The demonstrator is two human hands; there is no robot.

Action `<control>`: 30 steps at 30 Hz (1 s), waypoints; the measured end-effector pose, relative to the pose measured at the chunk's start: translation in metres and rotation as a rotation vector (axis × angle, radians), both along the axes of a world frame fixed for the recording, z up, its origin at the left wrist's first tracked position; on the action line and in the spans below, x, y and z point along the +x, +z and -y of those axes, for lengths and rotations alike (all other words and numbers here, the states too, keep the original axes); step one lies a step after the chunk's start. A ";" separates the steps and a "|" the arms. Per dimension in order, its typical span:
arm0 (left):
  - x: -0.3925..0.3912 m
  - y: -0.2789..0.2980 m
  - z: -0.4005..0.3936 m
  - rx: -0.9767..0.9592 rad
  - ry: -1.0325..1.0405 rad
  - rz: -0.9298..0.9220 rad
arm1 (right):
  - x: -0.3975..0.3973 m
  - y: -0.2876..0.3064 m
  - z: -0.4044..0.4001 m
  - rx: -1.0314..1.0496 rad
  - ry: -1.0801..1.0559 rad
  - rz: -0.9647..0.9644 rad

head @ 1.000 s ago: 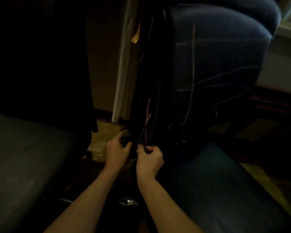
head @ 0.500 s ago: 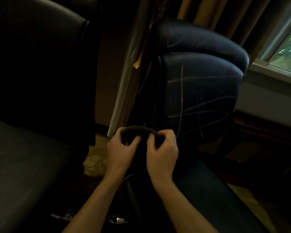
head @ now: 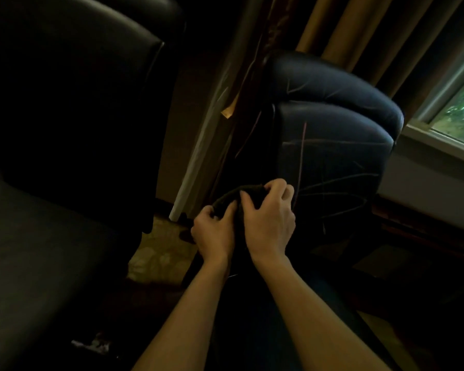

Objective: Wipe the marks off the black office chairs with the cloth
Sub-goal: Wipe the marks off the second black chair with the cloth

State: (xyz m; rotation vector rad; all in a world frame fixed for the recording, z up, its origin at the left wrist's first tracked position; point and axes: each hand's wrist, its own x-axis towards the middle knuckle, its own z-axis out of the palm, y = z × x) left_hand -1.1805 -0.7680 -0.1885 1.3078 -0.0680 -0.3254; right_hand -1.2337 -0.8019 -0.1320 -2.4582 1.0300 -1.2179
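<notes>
— Gripping anything, those hands?

— Both are. The left hand (head: 212,234) and the right hand (head: 268,223) sit side by side, fingers curled round a dark cloth (head: 231,198) — it bunches up in an arc between them, just in front of the marked chair's backrest.

— Where is that chair?

— The marked chair (head: 332,145) stands right behind the cloth, its seat running under the right forearm. Pale scribbled lines (head: 332,188) cross the lower backrest just right of the right hand, and one long pinkish stroke runs up above that hand.

— Is the cloth touching the backrest?

— Too dark to tell.

— Anything else round it?

— A second black chair (head: 65,129) stands left of the marked one, with patterned carpet (head: 158,255) showing between them. Behind the marked chair hang tan curtains (head: 346,28), and a window (head: 461,111) sits to its right.
</notes>
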 end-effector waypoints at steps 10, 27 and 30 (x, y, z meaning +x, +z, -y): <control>-0.012 -0.068 -0.011 0.102 -0.092 -0.046 | -0.011 -0.082 -0.013 0.169 -0.066 0.064; -0.014 -0.044 -0.013 0.045 -0.061 0.164 | -0.015 -0.059 0.001 -0.008 0.028 0.103; -0.025 -0.085 -0.018 0.154 -0.068 0.113 | -0.019 -0.104 -0.008 0.184 -0.010 0.042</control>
